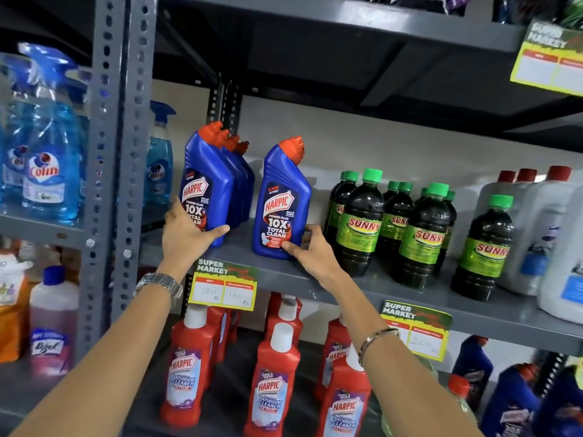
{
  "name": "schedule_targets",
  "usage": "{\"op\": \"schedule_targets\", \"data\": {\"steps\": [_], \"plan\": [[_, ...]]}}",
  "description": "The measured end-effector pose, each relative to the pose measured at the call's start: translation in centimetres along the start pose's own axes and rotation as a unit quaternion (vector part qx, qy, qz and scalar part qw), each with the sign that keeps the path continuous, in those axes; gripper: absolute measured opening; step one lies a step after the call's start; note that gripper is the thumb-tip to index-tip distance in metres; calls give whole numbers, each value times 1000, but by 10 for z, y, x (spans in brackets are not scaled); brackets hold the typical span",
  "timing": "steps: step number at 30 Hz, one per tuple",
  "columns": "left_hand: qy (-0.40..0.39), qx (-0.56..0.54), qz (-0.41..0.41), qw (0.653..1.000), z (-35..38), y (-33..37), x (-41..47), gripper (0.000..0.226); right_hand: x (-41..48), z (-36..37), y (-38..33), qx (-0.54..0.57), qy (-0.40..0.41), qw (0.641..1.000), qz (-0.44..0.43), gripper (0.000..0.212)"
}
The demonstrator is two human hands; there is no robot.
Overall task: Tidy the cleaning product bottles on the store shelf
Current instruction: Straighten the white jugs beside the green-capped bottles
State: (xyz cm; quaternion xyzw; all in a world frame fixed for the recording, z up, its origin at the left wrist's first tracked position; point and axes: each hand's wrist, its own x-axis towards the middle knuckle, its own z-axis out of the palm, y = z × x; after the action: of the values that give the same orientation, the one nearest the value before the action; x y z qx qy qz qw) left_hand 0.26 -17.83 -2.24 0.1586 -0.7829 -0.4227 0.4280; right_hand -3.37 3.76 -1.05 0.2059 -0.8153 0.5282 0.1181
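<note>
two blue harpic bottles stand on the grey shelf [394, 298]. our left hand [186, 236] grips the base of the front bottle of the left row [205, 190]; just right, apart from that row, our right hand [310, 250] clasps the lone blue bottle [284, 203] low down, beside the green-capped sunny bottles [362, 222].

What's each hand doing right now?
Left hand: closed on front blue Harpic bottle.
Right hand: closed on lone blue Harpic bottle.

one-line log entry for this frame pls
left hand: holds front blue Harpic bottle | right hand: holds lone blue Harpic bottle | both on grey shelf
</note>
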Motion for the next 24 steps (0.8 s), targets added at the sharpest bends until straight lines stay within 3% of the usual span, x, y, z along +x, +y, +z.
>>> {"op": "schedule_targets", "data": {"steps": [3, 7, 11, 15, 20, 22, 24], "plan": [[83, -61, 30, 994, 10, 11, -14, 99, -12, -3, 0, 11, 75, 996, -45, 52], [174, -115, 158, 965, 39, 50, -48, 74, -41, -25, 3, 69, 144, 977, -143, 31], [160, -194, 229, 940, 81, 115, -92, 62, -63, -88, 24, 49, 234, 942, -235, 20], [145, -237, 313, 908, 118, 168, -138, 47, -74, -161, 53, 5, 365, 897, -250, 19], [7, -310, 335, 890, 188, 240, -216, 45, -86, -284, 112, -42, 563, 803, -192, 33], [-80, -307, 322, 892, 221, 264, -242, 49, -89, -336, 134, -66, 622, 770, -127, 42], [-180, -290, 296, 892, 252, 284, -262, 61, -93, -384, 152, -108, 639, 761, -27, 55]]}}
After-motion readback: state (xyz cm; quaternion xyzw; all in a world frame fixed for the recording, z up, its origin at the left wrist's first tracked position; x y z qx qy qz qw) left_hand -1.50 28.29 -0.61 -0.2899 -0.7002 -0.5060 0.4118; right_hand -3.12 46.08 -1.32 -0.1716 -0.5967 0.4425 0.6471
